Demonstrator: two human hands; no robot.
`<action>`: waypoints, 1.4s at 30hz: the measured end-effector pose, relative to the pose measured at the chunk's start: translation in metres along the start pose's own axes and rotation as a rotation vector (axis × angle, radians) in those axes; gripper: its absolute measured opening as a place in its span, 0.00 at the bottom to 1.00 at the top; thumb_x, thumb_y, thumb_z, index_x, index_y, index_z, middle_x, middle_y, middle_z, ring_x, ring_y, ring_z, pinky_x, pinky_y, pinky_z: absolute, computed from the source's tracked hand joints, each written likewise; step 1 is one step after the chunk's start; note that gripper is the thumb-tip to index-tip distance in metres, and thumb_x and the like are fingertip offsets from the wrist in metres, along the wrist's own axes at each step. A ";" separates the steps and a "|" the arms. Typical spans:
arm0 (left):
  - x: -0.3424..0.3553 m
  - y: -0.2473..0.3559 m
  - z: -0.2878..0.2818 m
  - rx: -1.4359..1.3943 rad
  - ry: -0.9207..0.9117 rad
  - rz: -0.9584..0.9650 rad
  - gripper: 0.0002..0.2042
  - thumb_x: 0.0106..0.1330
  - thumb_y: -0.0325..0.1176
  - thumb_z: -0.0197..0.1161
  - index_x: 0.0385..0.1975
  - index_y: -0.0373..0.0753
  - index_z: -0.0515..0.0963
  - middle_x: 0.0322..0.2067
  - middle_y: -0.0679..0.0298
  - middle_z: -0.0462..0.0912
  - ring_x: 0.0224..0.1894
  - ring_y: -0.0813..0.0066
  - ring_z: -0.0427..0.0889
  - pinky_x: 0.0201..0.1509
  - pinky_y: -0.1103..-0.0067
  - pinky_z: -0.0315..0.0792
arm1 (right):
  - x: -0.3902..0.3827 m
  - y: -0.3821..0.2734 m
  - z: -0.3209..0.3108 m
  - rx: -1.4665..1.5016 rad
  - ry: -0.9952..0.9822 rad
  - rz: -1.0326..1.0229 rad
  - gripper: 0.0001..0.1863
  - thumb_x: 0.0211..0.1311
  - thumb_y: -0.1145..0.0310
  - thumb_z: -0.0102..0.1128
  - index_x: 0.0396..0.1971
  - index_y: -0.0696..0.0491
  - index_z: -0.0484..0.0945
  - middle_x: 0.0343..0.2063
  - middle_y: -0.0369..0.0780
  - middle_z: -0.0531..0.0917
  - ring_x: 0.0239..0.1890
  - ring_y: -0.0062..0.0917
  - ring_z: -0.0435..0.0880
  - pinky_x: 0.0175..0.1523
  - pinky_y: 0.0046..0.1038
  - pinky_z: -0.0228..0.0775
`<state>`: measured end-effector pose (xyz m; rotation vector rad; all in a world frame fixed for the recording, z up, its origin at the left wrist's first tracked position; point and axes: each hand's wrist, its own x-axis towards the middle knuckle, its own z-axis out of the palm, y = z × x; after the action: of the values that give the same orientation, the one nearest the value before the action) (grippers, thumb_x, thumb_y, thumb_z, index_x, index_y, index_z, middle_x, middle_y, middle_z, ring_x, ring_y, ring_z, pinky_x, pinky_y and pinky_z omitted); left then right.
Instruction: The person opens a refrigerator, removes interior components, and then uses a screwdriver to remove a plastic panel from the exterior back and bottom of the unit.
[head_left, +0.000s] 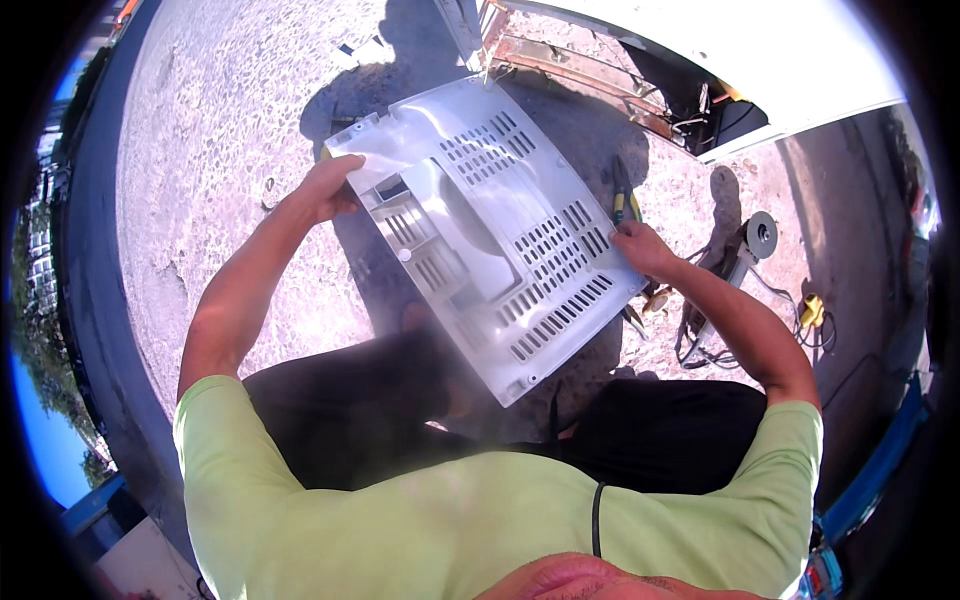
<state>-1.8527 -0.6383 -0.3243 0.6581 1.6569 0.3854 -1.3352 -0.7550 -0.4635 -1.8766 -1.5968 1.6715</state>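
While both hands are closing on one panel [480, 215], the left hand [335, 188] is pinching its upper-left edge, thumb on the face and fingers tucked beneath. The right hand [640, 248] is gripping the right edge near the lower-right corner, its fingers partly hidden behind the panel. Both hands are curling only as wide as the panel's thin rim.

The one pale grey panel is lying aslant above the ground, between the two forearms and in front of the lap; it is showing several groups of slots and one long recess. Its nearest corner is pointing down between two knees in black trousers [340, 400], and its far edge is reaching close to a rusty frame [580, 70] — whether they are touching, I cannot tell.

To the left, pale pebbled ground [200, 220] is spreading broadly, giving that side the most room. The right side is tighter: one pair of pliers [620, 190] with yellow-and-dark handles is lying just beyond the right edge, and one grinder [742, 262] with a round disc is resting past the right forearm — one yellow plug [812, 312] is sitting near it. Farther out, one large white casing [830, 60] is filling the upper right.
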 end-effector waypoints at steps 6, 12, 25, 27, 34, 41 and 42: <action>-0.051 0.021 0.003 -0.017 -0.015 0.041 0.18 0.69 0.47 0.58 0.49 0.41 0.75 0.34 0.63 0.82 0.25 0.75 0.78 0.23 0.78 0.69 | 0.003 -0.022 -0.014 0.048 0.002 -0.073 0.24 0.72 0.57 0.48 0.53 0.63 0.77 0.41 0.47 0.84 0.42 0.29 0.82 0.52 0.29 0.71; -0.092 0.084 0.040 -0.081 -0.111 0.353 0.28 0.72 0.63 0.48 0.43 0.39 0.75 0.22 0.65 0.82 0.21 0.78 0.80 0.24 0.80 0.75 | -0.015 -0.046 -0.034 0.056 -0.007 -0.011 0.26 0.72 0.52 0.46 0.49 0.60 0.79 0.39 0.44 0.85 0.40 0.24 0.82 0.50 0.29 0.72; -0.055 0.133 0.029 0.239 0.232 0.787 0.37 0.58 0.61 0.69 0.57 0.36 0.72 0.41 0.62 0.80 0.41 0.73 0.80 0.41 0.74 0.76 | -0.030 -0.037 -0.073 0.027 -0.221 -0.059 0.27 0.72 0.48 0.47 0.51 0.58 0.79 0.42 0.43 0.85 0.44 0.29 0.84 0.48 0.32 0.73; -0.043 0.137 0.029 0.237 0.196 0.891 0.42 0.53 0.62 0.73 0.60 0.37 0.70 0.48 0.59 0.79 0.49 0.70 0.79 0.47 0.74 0.76 | -0.036 -0.036 -0.083 0.020 -0.231 -0.049 0.27 0.72 0.48 0.47 0.51 0.57 0.79 0.43 0.43 0.85 0.44 0.29 0.84 0.48 0.33 0.74; -0.016 0.139 0.031 0.202 -0.175 0.806 0.42 0.54 0.62 0.70 0.64 0.40 0.67 0.56 0.60 0.76 0.57 0.66 0.75 0.55 0.68 0.73 | -0.038 -0.038 -0.095 0.044 -0.321 -0.011 0.28 0.72 0.46 0.47 0.51 0.56 0.79 0.44 0.43 0.85 0.45 0.31 0.84 0.45 0.35 0.74; -0.012 0.151 0.046 0.046 -0.241 0.718 0.34 0.62 0.60 0.66 0.59 0.39 0.72 0.50 0.59 0.79 0.52 0.68 0.79 0.51 0.68 0.77 | -0.032 -0.033 -0.123 0.180 -0.414 0.092 0.28 0.71 0.44 0.48 0.51 0.55 0.79 0.46 0.42 0.84 0.46 0.33 0.85 0.43 0.37 0.75; -0.009 0.155 0.049 0.015 -0.236 0.722 0.32 0.63 0.58 0.65 0.58 0.39 0.72 0.49 0.60 0.79 0.52 0.69 0.79 0.50 0.69 0.78 | -0.032 -0.031 -0.130 0.229 -0.419 0.119 0.28 0.71 0.44 0.48 0.51 0.55 0.79 0.46 0.42 0.84 0.47 0.33 0.85 0.42 0.37 0.75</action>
<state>-1.7725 -0.5281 -0.2355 1.2617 1.1578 0.7747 -1.2444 -0.7027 -0.3750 -1.6126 -1.3603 2.3089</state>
